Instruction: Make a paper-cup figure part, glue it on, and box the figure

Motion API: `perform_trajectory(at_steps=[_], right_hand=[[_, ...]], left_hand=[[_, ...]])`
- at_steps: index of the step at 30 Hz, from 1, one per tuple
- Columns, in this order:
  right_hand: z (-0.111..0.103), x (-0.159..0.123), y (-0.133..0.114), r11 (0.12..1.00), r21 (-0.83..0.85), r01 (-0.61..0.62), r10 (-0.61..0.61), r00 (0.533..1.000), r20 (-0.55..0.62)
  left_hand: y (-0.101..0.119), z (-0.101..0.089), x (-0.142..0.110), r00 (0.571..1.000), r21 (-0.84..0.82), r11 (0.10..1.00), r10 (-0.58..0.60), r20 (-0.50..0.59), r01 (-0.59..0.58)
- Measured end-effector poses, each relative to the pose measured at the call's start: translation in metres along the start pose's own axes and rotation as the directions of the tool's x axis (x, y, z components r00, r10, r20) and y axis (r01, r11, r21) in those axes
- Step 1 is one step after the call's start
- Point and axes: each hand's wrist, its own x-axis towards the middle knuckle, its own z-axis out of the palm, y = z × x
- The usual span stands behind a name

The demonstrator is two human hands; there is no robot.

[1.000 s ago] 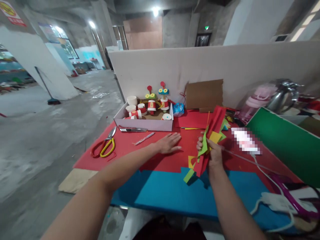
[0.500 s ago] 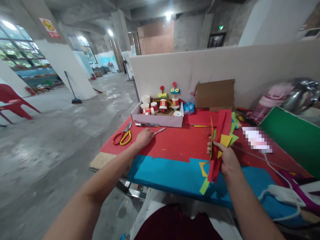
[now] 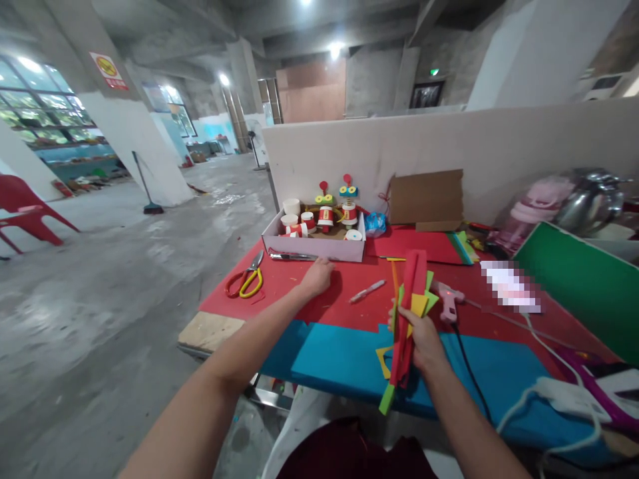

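My right hand (image 3: pixel 422 336) is closed around a bundle of coloured paper scraps (image 3: pixel 410 299): long red strips with yellow, green and orange pieces sticking out. The bundle stands upright over the table's front. My left hand (image 3: pixel 318 277) is low over the red sheet, just in front of the white box (image 3: pixel 319 249), its fingers curled and partly hidden. Close to those fingers is the end of a utility knife (image 3: pixel 289 257), lying along the box. Between the hands lies a pen (image 3: pixel 368 291). Right of the bundle is a pink hot glue gun (image 3: pixel 449 299).
Scissors (image 3: pixel 251 276) with red and yellow handles lie at the left. The box contains paper cups and red-and-white figures. A blue sheet (image 3: pixel 339 352) runs along the front edge. Cardboard (image 3: pixel 426 199), a green board (image 3: pixel 584 286), a phone-like bright object and a power strip (image 3: pixel 574 399) are at the right.
My left hand has moved right, and the pen now lies farther right, apart from it. The paper bundle has shifted left in my right hand, uncovering the glue gun.
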Motion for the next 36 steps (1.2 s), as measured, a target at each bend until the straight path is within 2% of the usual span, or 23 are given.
perform_trajectory(at_steps=[3, 6, 13, 18, 22, 28, 36], right_hand=[[0.003, 0.002, 0.002, 0.999, 0.036, -0.012, 0.012, 1.000, -0.004], [0.002, 0.005, 0.003, 0.999, 0.033, -0.010, 0.009, 1.000, 0.006], [-0.003, 0.005, 0.006, 1.000, -0.012, 0.001, 0.000, 0.998, 0.055], [-0.001, 0.004, 0.006, 1.000, -0.005, -0.016, 0.016, 1.000, 0.007], [-0.001, 0.004, 0.007, 1.000, 0.009, -0.007, 0.007, 1.000, -0.003], [0.002, 0.000, 0.005, 1.000, 0.021, 0.002, -0.002, 1.000, 0.012], [0.000, 0.000, 0.006, 1.000, 0.015, 0.005, -0.005, 1.000, 0.017]], left_hand=[[-0.023, 0.001, 0.010, 1.000, 0.039, 0.999, 0.006, 0.004, -0.006], [-0.030, 0.006, 0.022, 1.000, 0.055, 0.998, 0.028, 0.015, -0.028], [-0.025, 0.012, 0.035, 1.000, 0.066, 0.998, 0.005, 0.025, -0.007], [-0.016, 0.016, 0.036, 1.000, 0.057, 0.998, -0.013, 0.028, 0.011], [-0.020, 0.011, 0.045, 0.999, 0.021, 0.999, -0.029, 0.040, 0.028], [-0.040, -0.001, 0.048, 1.000, -0.038, 0.999, 0.002, 0.031, -0.001], [-0.028, 0.011, 0.036, 0.990, -0.090, 0.989, 0.122, 0.068, -0.116]])
